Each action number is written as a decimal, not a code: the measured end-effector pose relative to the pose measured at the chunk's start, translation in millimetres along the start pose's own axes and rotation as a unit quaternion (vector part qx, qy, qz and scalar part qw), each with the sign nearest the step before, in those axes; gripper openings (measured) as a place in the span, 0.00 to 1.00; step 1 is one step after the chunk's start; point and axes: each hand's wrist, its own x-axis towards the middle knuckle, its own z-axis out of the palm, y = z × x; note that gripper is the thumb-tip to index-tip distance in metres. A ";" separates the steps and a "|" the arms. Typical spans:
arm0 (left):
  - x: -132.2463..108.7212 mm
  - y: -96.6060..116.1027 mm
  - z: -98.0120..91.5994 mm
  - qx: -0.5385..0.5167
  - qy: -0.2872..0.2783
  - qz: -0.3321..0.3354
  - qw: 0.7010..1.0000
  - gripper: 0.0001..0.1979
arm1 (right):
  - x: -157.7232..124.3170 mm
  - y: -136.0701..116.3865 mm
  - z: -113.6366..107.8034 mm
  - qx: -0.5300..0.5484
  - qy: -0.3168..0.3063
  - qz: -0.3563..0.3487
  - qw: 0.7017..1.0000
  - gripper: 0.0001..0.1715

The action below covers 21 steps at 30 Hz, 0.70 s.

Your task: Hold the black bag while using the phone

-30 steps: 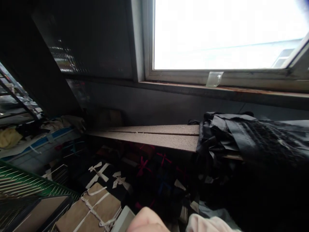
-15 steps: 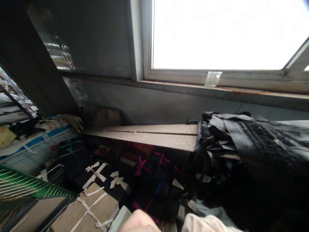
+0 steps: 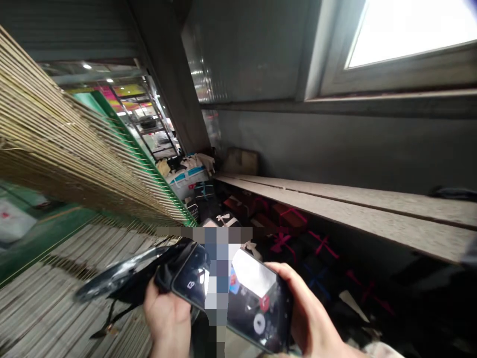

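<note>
Holding a phone (image 3: pixel 261 301) by opposite edges, hands (image 3: pixel 311 311) sit clear of boards (image 3: pixel 346 213).

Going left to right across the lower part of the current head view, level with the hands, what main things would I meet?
Slats, left hand, phone, right hand, pale strip.

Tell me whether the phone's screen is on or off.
On: the phone shows icons, one red, below a bright white area.
</note>
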 end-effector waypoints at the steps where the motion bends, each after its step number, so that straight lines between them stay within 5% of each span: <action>1: 2.8 -1.6 4.5 -0.019 0.020 -0.008 1.000 0.17 | -1.5 8.8 1.5 -0.005 0.011 0.015 1.000 0.41; 5: 7.4 -14.5 23.7 -0.097 0.024 -0.059 0.993 0.16 | -7.1 36.5 3.1 -0.045 0.025 0.069 0.996 0.43; 8: 0.5 -24.6 30.9 -0.063 0.045 -0.093 0.993 0.15 | -6.6 47.2 0.9 -0.049 0.005 0.082 0.995 0.41; 14: -12.6 -42.5 38.8 -0.021 -0.065 -0.088 0.994 0.17 | -5.9 60.3 -2.0 -0.020 0.006 0.099 0.995 0.41; 21: -7.6 -53.7 32.1 0.014 -0.094 -0.062 0.994 0.14 | -10.4 72.3 -6.1 -0.080 0.003 0.109 0.991 0.42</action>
